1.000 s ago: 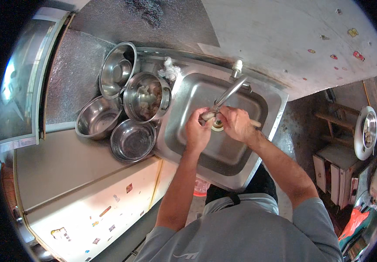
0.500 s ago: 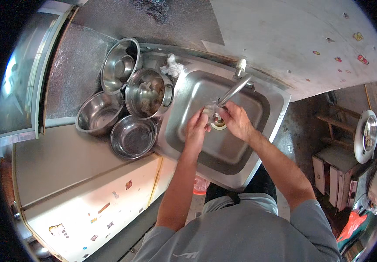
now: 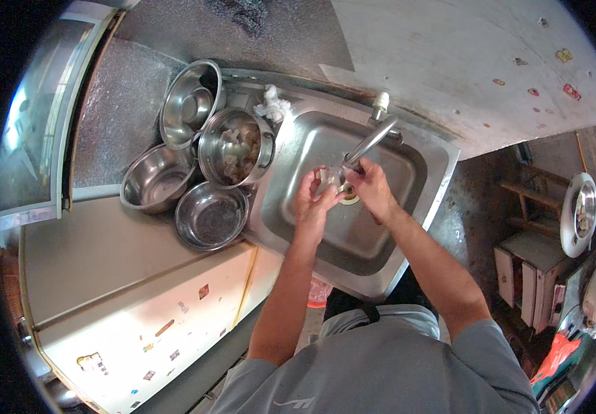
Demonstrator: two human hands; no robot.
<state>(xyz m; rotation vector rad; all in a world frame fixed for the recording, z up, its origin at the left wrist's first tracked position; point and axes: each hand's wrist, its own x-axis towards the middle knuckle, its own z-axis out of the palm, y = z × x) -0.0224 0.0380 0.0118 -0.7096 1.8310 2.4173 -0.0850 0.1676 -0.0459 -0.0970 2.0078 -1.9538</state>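
Observation:
Both hands are over the steel sink [image 3: 296, 207], just under the mouth of the curved faucet [image 3: 372, 141]. My left hand [image 3: 314, 203] is closed around a pale, translucent piece [image 3: 329, 176], its thumb reaching toward the right. What the piece is I cannot make out. My right hand [image 3: 372, 193] is beside it at the faucet's mouth, fingers bent inward near the piece's right side. Its fingertips are partly hidden, so whether they grip anything does not show. The drain [image 3: 349, 200] lies below, between the hands.
Left of the sink stands a handled steel pot [image 3: 202, 155] with pale brownish pieces in it. Around it are a tilted steel bowl [image 3: 167, 114], a deep steel basin [image 3: 132, 190] and a shallower bowl [image 3: 211, 217]. A crumpled white cloth or bag [image 3: 272, 105] lies at the sink's back corner.
My left hand has turned and opened out slightly, showing more of the pale piece. The right hand has shifted slightly, staying by the faucet's mouth. The pot and bowls stand as before.

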